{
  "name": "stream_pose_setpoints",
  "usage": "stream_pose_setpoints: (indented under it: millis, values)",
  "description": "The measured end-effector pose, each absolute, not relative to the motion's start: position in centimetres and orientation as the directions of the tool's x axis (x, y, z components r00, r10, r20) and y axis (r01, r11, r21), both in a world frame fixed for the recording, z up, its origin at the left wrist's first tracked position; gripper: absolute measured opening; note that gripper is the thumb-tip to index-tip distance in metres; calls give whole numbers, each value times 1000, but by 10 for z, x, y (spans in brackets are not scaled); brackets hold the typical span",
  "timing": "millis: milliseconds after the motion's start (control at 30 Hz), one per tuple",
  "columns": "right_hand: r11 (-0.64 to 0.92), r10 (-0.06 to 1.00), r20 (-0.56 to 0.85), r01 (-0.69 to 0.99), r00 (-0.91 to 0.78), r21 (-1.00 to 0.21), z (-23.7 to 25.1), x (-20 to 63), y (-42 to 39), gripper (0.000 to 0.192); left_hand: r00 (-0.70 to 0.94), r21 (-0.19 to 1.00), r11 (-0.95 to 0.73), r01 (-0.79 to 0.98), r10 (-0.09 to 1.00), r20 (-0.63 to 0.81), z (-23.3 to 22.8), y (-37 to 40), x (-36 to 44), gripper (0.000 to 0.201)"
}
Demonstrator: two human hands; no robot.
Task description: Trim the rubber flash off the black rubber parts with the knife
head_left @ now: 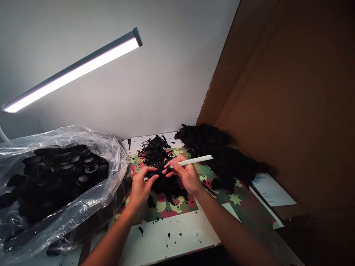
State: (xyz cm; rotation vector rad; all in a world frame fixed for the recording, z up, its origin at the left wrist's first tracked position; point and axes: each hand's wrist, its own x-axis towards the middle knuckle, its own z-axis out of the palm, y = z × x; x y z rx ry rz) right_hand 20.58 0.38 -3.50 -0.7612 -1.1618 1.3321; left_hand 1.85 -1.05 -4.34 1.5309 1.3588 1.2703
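Two bare hands are seen over a white table (177, 240), working above a patterned mat (166, 207) of green, red and cream shapes that lies toward the table's far edge. The left hand (140, 188) is closed around a small black part (159, 173), pinched between thumb and fingers at the middle of the mat. The right hand (187, 175) is wrapped shut around a slim white-handled tool (194, 160), whose handle sticks out toward the right while its tip is brought against the black part; the tip itself is too small to be made out. Black trimmings (156, 151) are heaped on the mat just beyond the hands, and a larger black pile (219, 151) is banked up at the table's far right corner, against a brown cardboard wall (291, 92). At the left edge a clear plastic bag (63, 177) is slumped open, filled with round black caps (69, 166). A white printed sheet (273, 190) is laid near the right edge. A lit strip lamp (74, 70) is slanted overhead at the left, before a pale wall.
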Motion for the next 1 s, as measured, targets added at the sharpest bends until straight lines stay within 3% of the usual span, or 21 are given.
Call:
stream_pose_setpoints:
  millis: [100, 200, 333, 467, 600, 767, 867, 1000]
  values:
    - [129, 975, 161, -199, -153, -971, -37, 225, 6, 40, -193, 989, -114, 96, 973, 130, -41, -7, 10, 31]
    - [97, 994, 100, -86, -34, -992, -38, 249, 7, 38, -299, 985, -62, -163, 954, 10, -36, -5, 3, 43]
    - [50, 997, 54, -89, -48, -995, -38, 259, 4, 36, -182, 975, -18, -223, 983, -23, -35, -6, 7, 47]
    - [183, 973, 158, 138, -169, -973, -39, 245, -2, 30, -121, 973, 41, -227, 990, -70, -38, -9, 15, 44]
    - [372, 926, 343, 220, -159, -902, -38, 229, -6, 29, -116, 985, 46, -165, 991, -66, -40, -11, 14, 42]
    - [362, 920, 325, 158, -221, -919, -34, 215, -13, 16, -16, 997, -4, -71, 1000, 3, -43, -10, 10, 51]
    - [426, 877, 346, 204, -334, -881, -32, 211, -14, 13, -11, 977, -132, 168, 991, 135, -49, -8, 8, 49]
    - [518, 809, 377, 243, -452, -820, -36, 209, -10, 11, 49, 858, -291, 422, 953, 299, -58, -10, 11, 44]
